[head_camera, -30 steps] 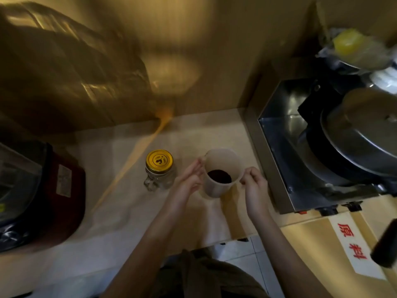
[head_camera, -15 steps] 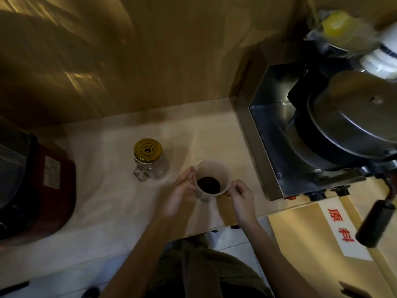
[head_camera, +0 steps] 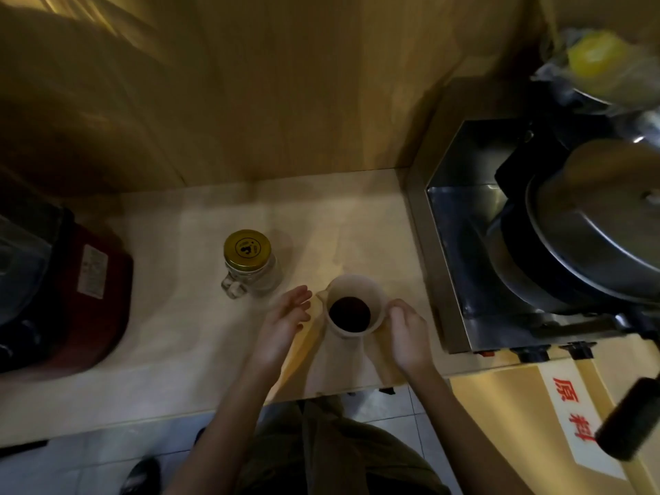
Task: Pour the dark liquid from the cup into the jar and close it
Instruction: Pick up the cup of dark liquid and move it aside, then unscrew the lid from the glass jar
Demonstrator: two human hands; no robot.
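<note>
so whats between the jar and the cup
Only the left hand's fingertips, in the head view. Otherwise bare counter separates jar and cup.

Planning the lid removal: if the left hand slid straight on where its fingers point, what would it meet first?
Probably the white plastic cup's spout; the left hand points up-right, past the gold-lidded glass jar. Depth unclear.

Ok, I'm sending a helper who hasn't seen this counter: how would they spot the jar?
Start at the pale counter between the red appliance and the steel stove box. The jar stands mid-counter, left of the cup. It alone is clear glass with a side handle and a gold lid.
</note>
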